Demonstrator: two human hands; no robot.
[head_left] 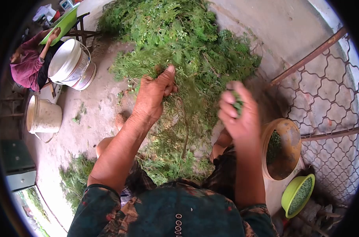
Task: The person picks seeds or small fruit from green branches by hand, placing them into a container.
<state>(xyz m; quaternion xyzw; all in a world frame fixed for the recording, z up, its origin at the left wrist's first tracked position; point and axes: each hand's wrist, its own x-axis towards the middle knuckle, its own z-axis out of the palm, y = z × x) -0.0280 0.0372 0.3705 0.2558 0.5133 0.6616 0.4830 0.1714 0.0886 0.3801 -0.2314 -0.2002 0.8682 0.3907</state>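
My left hand (152, 94) is closed around a leafy green branch (184, 118), thumb uppermost, and the sprays hang down between my knees. To its right, my right hand (242, 118) is blurred by motion, its fingers curled over a small clump of green berries (238, 104). Single berries are hard to make out. Beyond both hands lies a large heap of cut green branches (167, 27). Beside my right forearm stands a yellowish bucket (294, 140) with small green berries inside.
A lime-green basin (287, 201) of green berries sits at lower right, near a metal lattice gate (321, 98). White buckets (69, 59) and a cream bucket (47, 116) stand at left. Another person (27, 71) sits behind them by a green tub (65, 25). More cuttings (77, 179) lie at lower left.
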